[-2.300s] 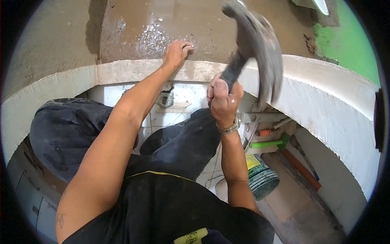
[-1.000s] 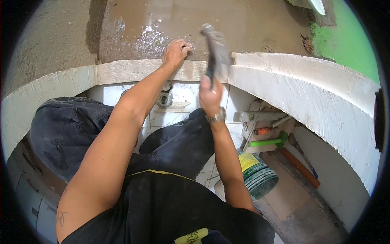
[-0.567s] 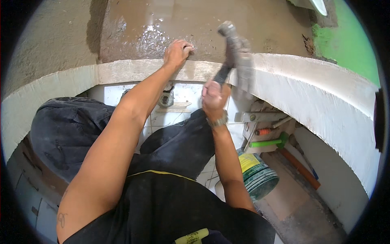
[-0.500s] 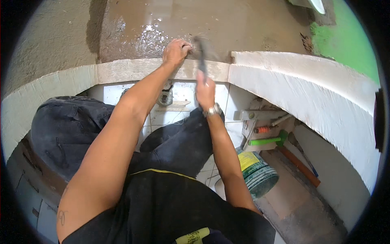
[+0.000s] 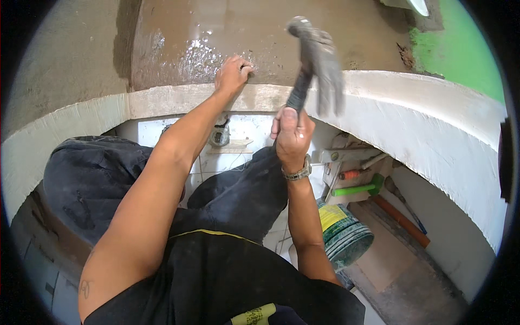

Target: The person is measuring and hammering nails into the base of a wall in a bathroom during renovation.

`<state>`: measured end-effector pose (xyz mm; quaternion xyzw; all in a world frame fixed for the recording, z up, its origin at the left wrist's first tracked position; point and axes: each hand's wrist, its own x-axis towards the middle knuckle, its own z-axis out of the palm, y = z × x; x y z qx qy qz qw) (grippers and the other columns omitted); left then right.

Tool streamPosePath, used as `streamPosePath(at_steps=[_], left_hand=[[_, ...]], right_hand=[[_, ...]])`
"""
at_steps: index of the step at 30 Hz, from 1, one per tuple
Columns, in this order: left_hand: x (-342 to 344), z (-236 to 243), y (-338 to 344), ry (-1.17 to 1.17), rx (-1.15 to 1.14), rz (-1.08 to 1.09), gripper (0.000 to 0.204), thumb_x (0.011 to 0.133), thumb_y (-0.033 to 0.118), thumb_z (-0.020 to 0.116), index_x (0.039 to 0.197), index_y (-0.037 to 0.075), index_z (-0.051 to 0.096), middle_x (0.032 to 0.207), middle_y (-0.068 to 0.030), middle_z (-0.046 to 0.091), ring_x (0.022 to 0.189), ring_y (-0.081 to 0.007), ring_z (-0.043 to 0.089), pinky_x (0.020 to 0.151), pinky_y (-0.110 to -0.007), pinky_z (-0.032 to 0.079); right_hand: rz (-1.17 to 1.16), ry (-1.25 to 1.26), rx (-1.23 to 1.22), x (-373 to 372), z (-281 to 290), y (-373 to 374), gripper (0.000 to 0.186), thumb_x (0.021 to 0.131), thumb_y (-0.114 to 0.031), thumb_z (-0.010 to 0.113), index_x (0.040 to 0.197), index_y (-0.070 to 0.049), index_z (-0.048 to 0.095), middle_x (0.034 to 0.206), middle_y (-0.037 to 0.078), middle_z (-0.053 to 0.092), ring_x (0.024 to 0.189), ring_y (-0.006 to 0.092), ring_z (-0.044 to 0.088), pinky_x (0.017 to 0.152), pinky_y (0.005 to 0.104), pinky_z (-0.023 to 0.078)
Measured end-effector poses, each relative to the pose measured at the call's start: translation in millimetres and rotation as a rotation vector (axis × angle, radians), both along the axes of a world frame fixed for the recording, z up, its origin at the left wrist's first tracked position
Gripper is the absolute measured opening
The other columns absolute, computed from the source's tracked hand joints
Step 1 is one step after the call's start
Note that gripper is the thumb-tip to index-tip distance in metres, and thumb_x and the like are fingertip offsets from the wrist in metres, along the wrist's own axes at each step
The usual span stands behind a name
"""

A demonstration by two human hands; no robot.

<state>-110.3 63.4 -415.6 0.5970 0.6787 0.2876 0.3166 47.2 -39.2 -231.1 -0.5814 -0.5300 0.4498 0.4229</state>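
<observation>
Near first: the right hand (image 5: 292,138) is wrapped tight around a hammer's handle, the hammer (image 5: 317,65) raised at one o'clock, blurred. It looks head-heavy and stiff, best gripped low on the handle. Farther, at twelve, the left hand (image 5: 233,76) presses curled fingers onto the pale ledge (image 5: 179,100) beside wet mortar (image 5: 216,32).

Just one view here, head-mounted fisheye, so no overlap w/ a second cam to speak of. It's aimed steeply down from above the person's own torso, facing fwd over the white ledge (image 5: 179,100). Both forearms are seen coming in from the lower edge. Stuff is caught pretty close up; the ledge's straight edges get bent toward the rim, and corners are blacked out.
</observation>
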Motion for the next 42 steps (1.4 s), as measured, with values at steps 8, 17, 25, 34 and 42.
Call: streamPosePath(at_steps=[8,17,25,34,42], left_hand=[[3.4,-0.1,-2.5,0.061,0.004,-0.003,0.016,0.084,0.029,0.067,0.09,0.016,0.075,0.102,-0.0026,0.068,0.107,-0.0253,0.059,0.094,-0.039,0.049],[5.5,8.0,3.2,0.014,0.047,-0.004,0.016,0.085,0.027,0.067,0.089,0.013,0.075,0.1,-0.0047,0.069,0.103,-0.0277,0.061,0.094,-0.039,0.049],[-4.0,1.6,1.8,0.015,0.0,-0.016,0.018,0.086,0.027,0.064,0.089,0.013,0.075,0.099,-0.008,0.069,0.104,-0.0282,0.06,0.095,-0.039,0.047],[1.8,1.1,2.5,0.035,0.033,0.04,0.018,0.085,0.028,0.065,0.086,0.012,0.074,0.098,-0.0075,0.069,0.102,-0.0288,0.061,0.093,-0.04,0.048],[-11.5,-2.8,-2.1,0.039,0.081,-0.002,0.018,0.085,0.027,0.065,0.09,0.015,0.077,0.1,-0.0066,0.071,0.099,-0.026,0.063,0.108,-0.037,0.041]], right_hand=[[-0.03,-0.443,-0.465,8.8,-109.3,4.5,0.062,0.098,-0.049,0.052,0.077,0.009,0.06,0.066,0.027,0.058,0.063,0.0398,0.056,0.065,0.0479,0.044],[-0.021,-0.1,-0.067,16.4,-81.7,-11.0,0.044,0.098,-0.035,0.055,0.091,0.008,0.061,0.065,0.025,0.06,0.063,0.0371,0.058,0.061,0.046,0.044],[0.026,-0.427,-0.262,-1.7,-63.0,-2.0,0.058,0.102,-0.045,0.048,0.074,0.004,0.057,0.054,0.012,0.051,0.056,0.0199,0.052,0.054,0.0399,0.041],[0.032,-0.474,-0.358,4.2,-105.3,2.1,0.064,0.099,-0.051,0.048,0.081,0.009,0.062,0.074,0.034,0.061,0.074,0.0545,0.057,0.07,0.054,0.045],[-0.046,0.009,-0.096,-19.5,-12.0,-5.6,0.052,0.103,-0.04,0.044,0.066,-0.003,0.052,0.055,0.006,0.048,0.048,0.0149,0.046,0.048,0.0327,0.037]])
